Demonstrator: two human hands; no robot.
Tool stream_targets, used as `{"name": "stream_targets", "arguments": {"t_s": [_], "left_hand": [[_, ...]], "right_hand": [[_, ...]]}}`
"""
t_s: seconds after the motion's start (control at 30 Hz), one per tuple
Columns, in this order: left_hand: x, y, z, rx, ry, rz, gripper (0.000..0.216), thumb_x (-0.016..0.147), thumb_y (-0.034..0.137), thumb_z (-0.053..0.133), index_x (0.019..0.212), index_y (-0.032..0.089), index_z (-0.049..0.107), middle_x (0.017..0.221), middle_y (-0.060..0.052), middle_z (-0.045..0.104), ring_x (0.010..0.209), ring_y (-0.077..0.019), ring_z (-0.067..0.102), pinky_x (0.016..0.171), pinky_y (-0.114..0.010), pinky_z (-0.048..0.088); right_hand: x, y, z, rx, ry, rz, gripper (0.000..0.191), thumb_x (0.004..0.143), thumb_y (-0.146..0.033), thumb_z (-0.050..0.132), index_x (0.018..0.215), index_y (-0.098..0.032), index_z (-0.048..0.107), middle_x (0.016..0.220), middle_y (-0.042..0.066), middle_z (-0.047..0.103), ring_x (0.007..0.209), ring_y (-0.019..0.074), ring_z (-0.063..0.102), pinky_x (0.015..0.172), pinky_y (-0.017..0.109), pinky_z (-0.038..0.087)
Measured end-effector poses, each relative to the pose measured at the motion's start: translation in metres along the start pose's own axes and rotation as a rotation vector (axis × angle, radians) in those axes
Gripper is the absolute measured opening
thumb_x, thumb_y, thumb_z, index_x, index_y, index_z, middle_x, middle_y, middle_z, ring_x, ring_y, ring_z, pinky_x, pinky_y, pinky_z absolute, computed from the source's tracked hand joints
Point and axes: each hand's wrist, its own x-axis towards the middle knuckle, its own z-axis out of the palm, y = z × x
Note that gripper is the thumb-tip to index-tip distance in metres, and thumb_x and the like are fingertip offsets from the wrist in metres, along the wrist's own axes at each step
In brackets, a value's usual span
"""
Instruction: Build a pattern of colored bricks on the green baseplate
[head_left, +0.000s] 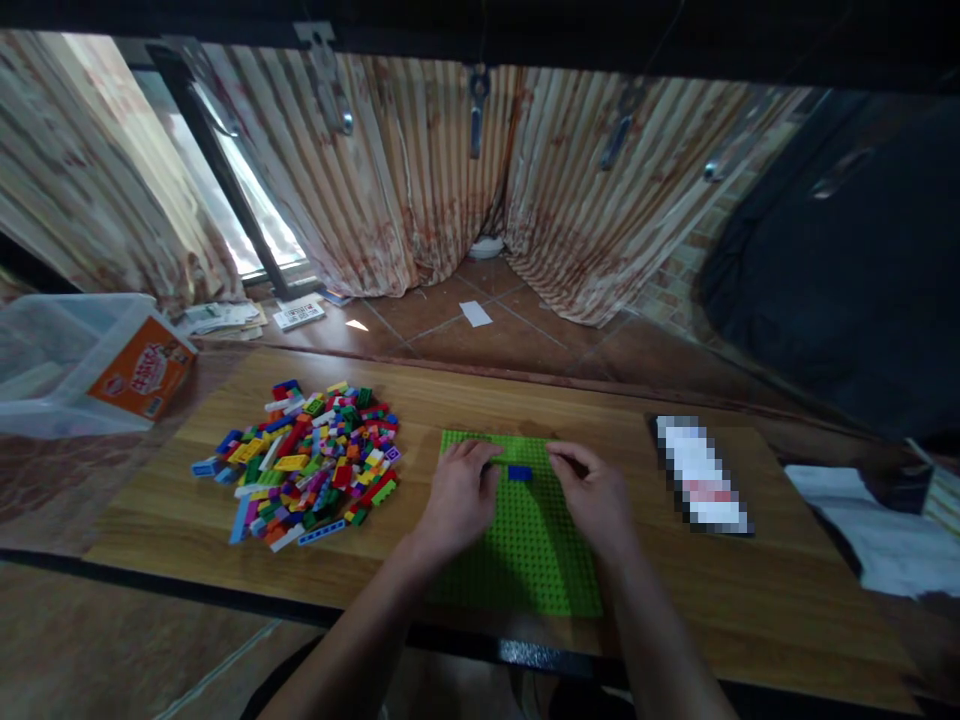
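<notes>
A green studded baseplate [525, 560] lies flat on the wooden table [675, 600] in front of me. A small blue brick [520, 473] sits on its far part. My left hand [459, 497] rests on the plate just left of the brick, fingers curled and pinching toward it. My right hand [592, 497] rests on the plate just right of the brick, fingers bent and close together. Whether either hand touches the brick is unclear. A heap of several loose coloured bricks [307, 460] lies to the left.
A clear plastic box [67, 375] with an orange label stands at the far left. A dark flat object with a blurred white face [701, 475] lies right of the plate. White cloth [870, 520] sits at the right edge. Curtains and a tiled floor lie beyond the table.
</notes>
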Motion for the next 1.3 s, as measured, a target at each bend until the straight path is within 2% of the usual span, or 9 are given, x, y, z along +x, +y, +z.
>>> {"name": "stream_targets", "arguments": {"t_s": [0.3, 0.57, 0.87, 1.13, 1.3], "left_hand": [[-0.007, -0.002, -0.004, 0.037, -0.006, 0.043, 0.039, 0.078, 0.007, 0.059, 0.114, 0.018, 0.062, 0.112, -0.006, 0.068, 0.107, -0.0242, 0.057, 0.099, -0.043, 0.043], [-0.004, -0.001, 0.009, 0.089, -0.033, 0.079, 0.050, 0.080, 0.008, 0.055, 0.128, 0.022, 0.054, 0.108, -0.004, 0.069, 0.104, -0.0239, 0.055, 0.094, -0.042, 0.043], [0.002, -0.001, 0.018, 0.063, -0.028, 0.081, 0.046, 0.081, 0.009, 0.059, 0.125, 0.022, 0.058, 0.108, -0.005, 0.071, 0.102, -0.0239, 0.057, 0.095, -0.042, 0.042], [0.004, -0.002, 0.019, 0.025, -0.010, 0.081, 0.044, 0.080, 0.008, 0.060, 0.120, 0.023, 0.062, 0.100, -0.003, 0.072, 0.097, -0.0226, 0.059, 0.096, -0.042, 0.043], [0.006, -0.004, 0.021, 0.000, -0.004, 0.087, 0.043, 0.079, 0.006, 0.059, 0.117, 0.024, 0.064, 0.094, -0.002, 0.073, 0.093, -0.0215, 0.060, 0.095, -0.041, 0.044]], "right_hand": [[-0.013, -0.012, 0.004, -0.056, -0.051, 0.111, 0.034, 0.075, -0.035, 0.053, 0.098, -0.016, 0.070, 0.089, 0.010, 0.075, 0.083, 0.0230, 0.069, 0.082, 0.038, 0.052], [-0.010, -0.013, 0.013, -0.165, -0.093, 0.106, 0.036, 0.076, -0.032, 0.050, 0.103, -0.016, 0.068, 0.084, 0.008, 0.074, 0.077, 0.0215, 0.069, 0.076, 0.035, 0.051], [-0.007, -0.009, 0.012, -0.152, -0.114, 0.165, 0.040, 0.072, -0.032, 0.053, 0.106, -0.017, 0.067, 0.076, 0.004, 0.073, 0.067, 0.0202, 0.066, 0.069, 0.034, 0.048], [-0.003, -0.009, 0.011, -0.084, -0.134, 0.197, 0.043, 0.068, -0.032, 0.055, 0.105, -0.016, 0.068, 0.069, 0.003, 0.071, 0.057, 0.0178, 0.060, 0.058, 0.031, 0.044], [-0.002, -0.010, 0.011, -0.022, -0.145, 0.230, 0.043, 0.066, -0.029, 0.055, 0.105, -0.017, 0.068, 0.067, 0.001, 0.070, 0.055, 0.0160, 0.059, 0.056, 0.029, 0.044]]}}
